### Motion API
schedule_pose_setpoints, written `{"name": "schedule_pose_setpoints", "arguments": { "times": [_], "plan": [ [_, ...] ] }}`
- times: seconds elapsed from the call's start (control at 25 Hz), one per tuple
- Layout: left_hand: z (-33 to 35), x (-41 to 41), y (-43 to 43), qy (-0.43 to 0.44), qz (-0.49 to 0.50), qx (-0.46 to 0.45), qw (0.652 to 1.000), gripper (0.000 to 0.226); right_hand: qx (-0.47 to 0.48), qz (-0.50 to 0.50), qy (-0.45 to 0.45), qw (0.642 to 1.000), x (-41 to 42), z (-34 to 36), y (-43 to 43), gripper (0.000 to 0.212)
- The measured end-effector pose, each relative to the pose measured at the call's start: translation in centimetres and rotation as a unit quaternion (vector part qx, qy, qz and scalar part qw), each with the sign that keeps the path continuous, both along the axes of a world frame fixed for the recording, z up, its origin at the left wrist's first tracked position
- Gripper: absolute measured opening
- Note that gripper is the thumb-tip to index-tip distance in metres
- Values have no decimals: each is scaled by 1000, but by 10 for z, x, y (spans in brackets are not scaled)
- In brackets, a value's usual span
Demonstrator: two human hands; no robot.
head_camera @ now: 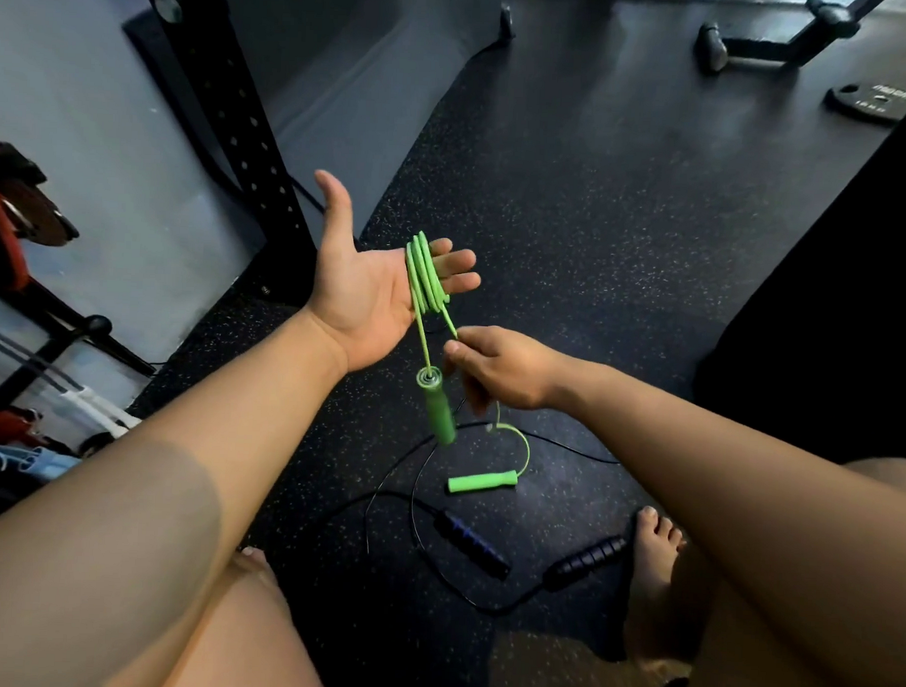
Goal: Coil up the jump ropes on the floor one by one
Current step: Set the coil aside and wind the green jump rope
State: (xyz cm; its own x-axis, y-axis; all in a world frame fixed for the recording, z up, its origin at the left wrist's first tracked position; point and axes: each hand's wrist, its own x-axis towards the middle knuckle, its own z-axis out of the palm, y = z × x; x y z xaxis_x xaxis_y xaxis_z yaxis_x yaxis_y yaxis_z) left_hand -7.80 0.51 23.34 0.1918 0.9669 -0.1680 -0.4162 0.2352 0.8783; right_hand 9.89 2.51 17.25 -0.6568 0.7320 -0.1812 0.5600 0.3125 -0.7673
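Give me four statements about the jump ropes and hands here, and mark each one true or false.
1. The green rope is looped around the left hand's fingers. True.
2. Both green handles lie on the floor. False: one green handle hangs below the left hand; the other green handle is on the floor.
3. The right hand pinches the green rope. True.
4. The black rope is already coiled. False: it lies loose on the floor.

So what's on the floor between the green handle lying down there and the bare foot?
In the head view, just bare speckled floor lies between the green handle and the foot. The black rope's handles sit lower, nearer the person.
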Motion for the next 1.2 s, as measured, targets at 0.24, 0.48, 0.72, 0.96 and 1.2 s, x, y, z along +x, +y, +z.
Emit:
{"name": "schedule_pose_setpoints", "arguments": {
  "times": [0.24,0.48,0.72,0.96,1.2],
  "plan": [
    [-8,3,10,214,44,-4,976,115,79,27,-22,996,-4,18,0,31],
    [-19,2,14,376,-24,-3,926,121,136,33,8,990,6,34,8,25],
    [-17,0,19,402,-106,-2,909,142,207,10,59,976,15,40,18,24],
    [-6,7,7,372,-230,24,899,116,249,-5,101,963,18,40,23,23],
    [7,5,2,364,-242,-11,899,98,271,-19,133,953,20,45,23,23]
  ]
}}
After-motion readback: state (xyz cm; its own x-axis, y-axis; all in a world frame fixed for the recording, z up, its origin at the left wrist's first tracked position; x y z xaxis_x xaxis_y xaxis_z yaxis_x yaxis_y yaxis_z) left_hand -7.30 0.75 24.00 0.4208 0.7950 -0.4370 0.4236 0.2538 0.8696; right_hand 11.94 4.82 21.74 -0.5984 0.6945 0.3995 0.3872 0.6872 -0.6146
